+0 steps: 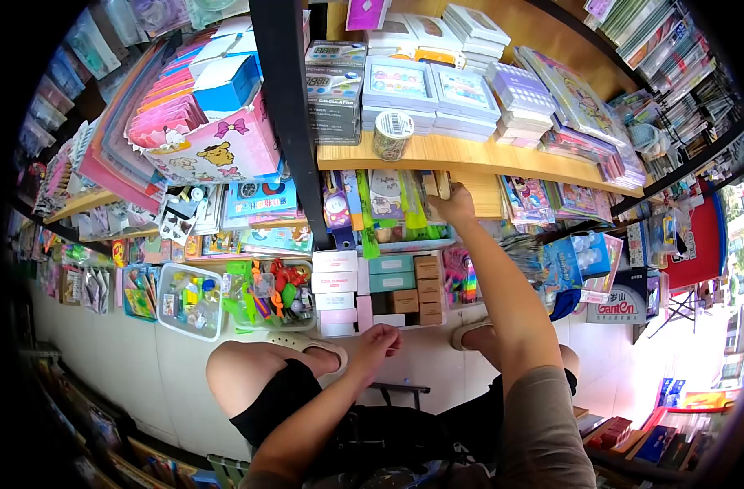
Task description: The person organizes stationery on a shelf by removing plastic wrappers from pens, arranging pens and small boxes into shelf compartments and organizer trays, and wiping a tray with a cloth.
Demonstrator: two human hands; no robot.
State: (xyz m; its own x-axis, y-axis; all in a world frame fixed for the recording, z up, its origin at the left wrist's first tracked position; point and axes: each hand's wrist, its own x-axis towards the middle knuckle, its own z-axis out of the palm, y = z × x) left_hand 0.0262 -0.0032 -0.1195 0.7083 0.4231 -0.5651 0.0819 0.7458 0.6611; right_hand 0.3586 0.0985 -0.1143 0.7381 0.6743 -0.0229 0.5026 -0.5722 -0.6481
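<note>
My right hand reaches into the lower wooden shelf, its fingers closed at a slim brown, box-like item; its exact kind I cannot make out. Beside that item hang bright green packets and a grey-white cartoon packet. My left hand is held above the floor between my knees, fingers curled in, with nothing visible in it. Just past it stand stacked small boxes: white ones, teal ones and brown ones.
On the upper shelf sit boxed calculators, a round tin and stacked white boxes. A black post divides the shelves. Plastic bins of small toys line the floor at left; a Ganten carton is at right.
</note>
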